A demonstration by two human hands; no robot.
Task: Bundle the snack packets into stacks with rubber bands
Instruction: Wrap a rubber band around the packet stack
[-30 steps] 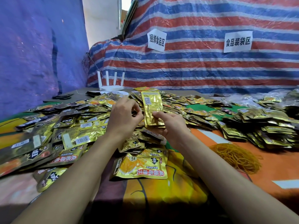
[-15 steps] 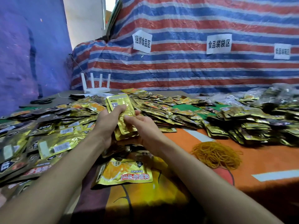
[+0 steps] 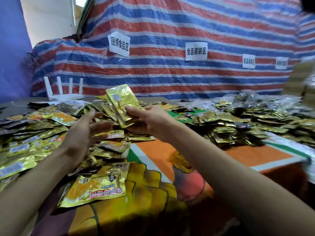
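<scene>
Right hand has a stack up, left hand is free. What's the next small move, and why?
Probably lower the open left hand to pinch one loose packet by its fingertips and add it to the stack the right hand grips; that stack looks thin and unbound.

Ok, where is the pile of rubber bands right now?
In the head view, the rubber bands lie on the orange cloth right of centre, partly hidden behind the right forearm, nearer than the right-hand heap of packets.

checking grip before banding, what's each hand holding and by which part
The right hand grips a stack of gold packets by its lower end. The left hand holds nothing.
</scene>
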